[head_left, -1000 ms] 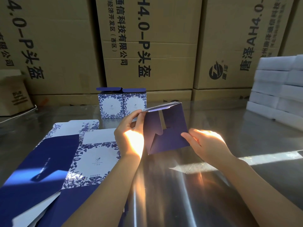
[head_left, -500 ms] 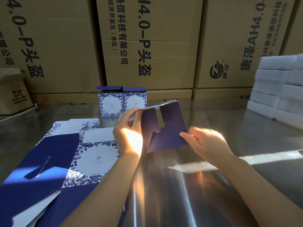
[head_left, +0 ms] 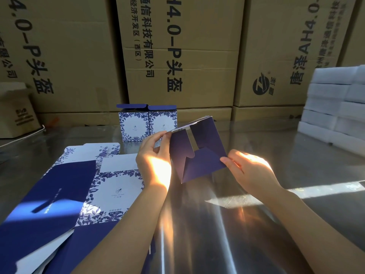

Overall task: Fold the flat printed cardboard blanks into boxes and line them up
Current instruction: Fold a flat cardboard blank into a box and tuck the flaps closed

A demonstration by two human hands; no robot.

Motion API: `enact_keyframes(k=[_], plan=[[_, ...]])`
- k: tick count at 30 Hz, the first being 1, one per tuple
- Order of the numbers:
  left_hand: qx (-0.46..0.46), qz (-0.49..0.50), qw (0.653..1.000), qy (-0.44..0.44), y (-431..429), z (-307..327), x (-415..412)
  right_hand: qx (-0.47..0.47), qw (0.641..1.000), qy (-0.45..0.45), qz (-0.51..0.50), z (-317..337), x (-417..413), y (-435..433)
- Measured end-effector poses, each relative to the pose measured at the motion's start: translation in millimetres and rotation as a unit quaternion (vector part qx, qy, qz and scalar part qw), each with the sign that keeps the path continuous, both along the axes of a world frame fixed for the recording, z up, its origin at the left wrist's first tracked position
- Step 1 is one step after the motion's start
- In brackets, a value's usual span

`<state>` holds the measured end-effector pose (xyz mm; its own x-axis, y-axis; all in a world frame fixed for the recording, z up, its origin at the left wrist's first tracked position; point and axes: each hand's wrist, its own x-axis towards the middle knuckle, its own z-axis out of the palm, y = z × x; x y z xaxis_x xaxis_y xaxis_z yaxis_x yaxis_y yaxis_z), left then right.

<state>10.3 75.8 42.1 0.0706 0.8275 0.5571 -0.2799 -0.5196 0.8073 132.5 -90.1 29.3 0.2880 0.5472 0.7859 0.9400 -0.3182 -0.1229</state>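
Both hands pinch the half-folded navy printed cardboard blank (head_left: 199, 155): left hand (head_left: 154, 161) top edge, right hand (head_left: 248, 171) bottom flap. Light, creasable card; best held at edges.

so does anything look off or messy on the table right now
Only mildly: the flat blanks at the left lie fanned at mixed angles, not squarely stacked. The two finished boxes stand neatly side by side, and the half-folded box held by the left hand and right hand shows no damage.

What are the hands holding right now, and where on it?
Both hold one half-folded dark blue box blank. The left hand pinches its upper left edge; the right hand pinches its lower right corner.
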Motion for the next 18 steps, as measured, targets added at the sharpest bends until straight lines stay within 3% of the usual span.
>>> enact_keyframes(k=[4,13,18], plan=[[0.037,0.041,0.998,0.006,3.5,-2.3,1.5,0.011,0.999,0.036,-0.01,-1.6,-0.2,-0.6],[0.09,0.088,0.992,-0.014,0.5,0.6,-0.6,0.204,0.958,0.19,0.067,3.4,-9.6,6.0],[0.119,0.116,0.986,0.013,-17.8,2.7,-1.0,0.191,0.946,0.197,0.174,1.9,-16.2,8.0]])
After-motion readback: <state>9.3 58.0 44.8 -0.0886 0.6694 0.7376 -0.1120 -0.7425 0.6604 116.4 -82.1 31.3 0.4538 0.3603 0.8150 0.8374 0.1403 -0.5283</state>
